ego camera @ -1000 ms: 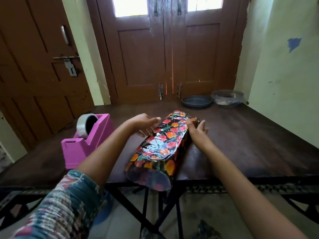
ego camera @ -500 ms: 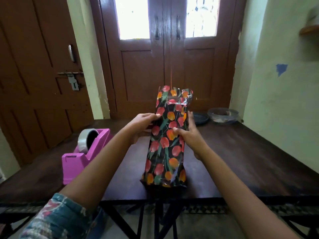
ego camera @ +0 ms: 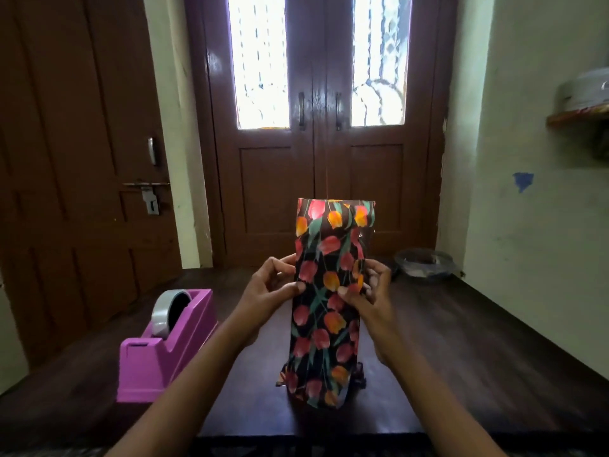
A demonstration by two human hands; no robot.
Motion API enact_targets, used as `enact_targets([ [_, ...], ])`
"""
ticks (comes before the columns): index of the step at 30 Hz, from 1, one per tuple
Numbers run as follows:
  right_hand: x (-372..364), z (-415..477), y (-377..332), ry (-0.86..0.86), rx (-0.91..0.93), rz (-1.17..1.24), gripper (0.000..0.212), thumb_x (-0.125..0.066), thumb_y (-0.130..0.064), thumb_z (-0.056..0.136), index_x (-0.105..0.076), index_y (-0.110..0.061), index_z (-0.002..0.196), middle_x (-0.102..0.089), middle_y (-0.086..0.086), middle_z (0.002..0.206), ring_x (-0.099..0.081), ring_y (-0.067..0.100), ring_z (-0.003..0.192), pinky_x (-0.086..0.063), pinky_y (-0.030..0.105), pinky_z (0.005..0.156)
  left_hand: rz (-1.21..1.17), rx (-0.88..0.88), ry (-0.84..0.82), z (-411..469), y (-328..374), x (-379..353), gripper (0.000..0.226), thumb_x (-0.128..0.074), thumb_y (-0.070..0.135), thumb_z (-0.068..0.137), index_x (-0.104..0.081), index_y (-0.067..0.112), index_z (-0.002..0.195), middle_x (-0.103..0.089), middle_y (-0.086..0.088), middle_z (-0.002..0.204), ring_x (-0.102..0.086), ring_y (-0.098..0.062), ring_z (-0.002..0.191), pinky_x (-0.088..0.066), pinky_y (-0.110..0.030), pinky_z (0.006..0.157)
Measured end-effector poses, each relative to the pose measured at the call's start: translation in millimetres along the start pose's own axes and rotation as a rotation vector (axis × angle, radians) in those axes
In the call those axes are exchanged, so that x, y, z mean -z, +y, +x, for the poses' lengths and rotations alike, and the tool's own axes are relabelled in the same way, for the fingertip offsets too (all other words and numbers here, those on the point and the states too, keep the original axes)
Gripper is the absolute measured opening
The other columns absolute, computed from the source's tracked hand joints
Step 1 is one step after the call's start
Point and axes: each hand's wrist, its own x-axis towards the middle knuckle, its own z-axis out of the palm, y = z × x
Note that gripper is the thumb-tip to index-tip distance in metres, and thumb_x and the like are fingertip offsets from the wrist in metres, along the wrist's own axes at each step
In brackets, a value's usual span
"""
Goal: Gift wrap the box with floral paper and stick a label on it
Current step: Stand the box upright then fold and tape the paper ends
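The box wrapped in black floral paper [ego camera: 324,324] stands upright on its end on the dark wooden table [ego camera: 478,357], near the front edge. Loose paper sticks up open at its top and flares out at its bottom. My left hand [ego camera: 272,285] grips its left side at mid height, thumb on the front face. My right hand [ego camera: 370,290] grips the right side at the same height, thumb on the front. No label is in view.
A pink tape dispenser [ego camera: 164,347] with a grey tape roll sits on the table to the left. A dark round dish [ego camera: 423,260] lies at the table's far right corner. Brown doors stand behind the table, a pale wall to the right.
The wrapped box went from lying flat along the table to standing upright on its end. Both hands stayed on its sides and rose with it.
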Motion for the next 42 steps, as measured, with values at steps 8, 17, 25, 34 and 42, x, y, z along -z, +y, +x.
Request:
enact_targets([
  [8, 1.8, -10.3, -4.4, -0.118, -0.013, -0.228, 0.1, -0.071, -0.048, 0.066, -0.001, -0.047, 0.137, -0.026, -0.025, 0.132, -0.035, -0.007, 0.118, -0.034, 0.018, 0.095, 0.3, 0.019, -0.072, -19.2, 17.0, 8.0, 0.084, -0.076, 0.032, 0.072, -0.021, 0.044, 0.135, -0.04, 0.014, 0.13, -0.045, 0.0, 0.116, -0.049, -0.02, 0.085],
  [17, -2.7, 0.3, -35.0, -0.062, -0.016, -0.282, 0.108, -0.06, -0.07, 0.049, -0.01, -0.041, 0.139, -0.02, -0.007, 0.148, -0.021, 0.013, 0.136, -0.029, 0.032, 0.102, 0.325, -0.099, -0.159, -10.2, 40.5, -4.2, 0.069, -0.055, 0.02, 0.091, -0.014, 0.035, 0.145, -0.044, 0.039, 0.121, -0.045, 0.023, 0.11, -0.044, -0.004, 0.078],
  [25, -7.3, 57.4, -110.4, -0.124, 0.289, -1.056, 0.083, -0.049, -0.08, 0.061, -0.05, -0.031, 0.128, -0.011, -0.002, 0.156, 0.003, 0.019, 0.143, 0.002, 0.048, 0.114, 0.35, -0.103, -0.139, -4.4, 28.0, -9.3, 0.07, -0.055, 0.041, 0.085, -0.014, 0.051, 0.141, -0.044, 0.041, 0.123, -0.046, 0.015, 0.115, -0.045, -0.007, 0.081],
  [34, -9.5, 72.1, -135.5, -0.406, 0.397, -0.926, 0.021, -0.062, -0.033, 0.086, -0.057, -0.024, 0.068, -0.06, -0.005, 0.07, -0.055, 0.012, 0.066, -0.046, 0.029, 0.065, 0.352, -0.183, -0.078, -3.1, 31.9, -7.1, 0.06, -0.045, 0.028, 0.091, -0.018, 0.035, 0.144, -0.043, 0.042, 0.124, -0.042, 0.016, 0.119, -0.042, -0.004, 0.084],
  [42, -10.7, 52.4, -138.9, -0.379, 0.528, -1.164, 0.033, -0.055, -0.049, 0.085, -0.059, -0.019, 0.071, -0.052, -0.007, 0.061, -0.049, 0.01, 0.058, -0.037, 0.028, 0.056, 0.385, -0.247, -0.145, 6.7, 33.0, -13.1, 0.062, -0.046, 0.042, 0.09, -0.021, 0.032, 0.147, -0.042, 0.009, 0.141, -0.044, -0.002, 0.127, -0.045, -0.017, 0.094],
])
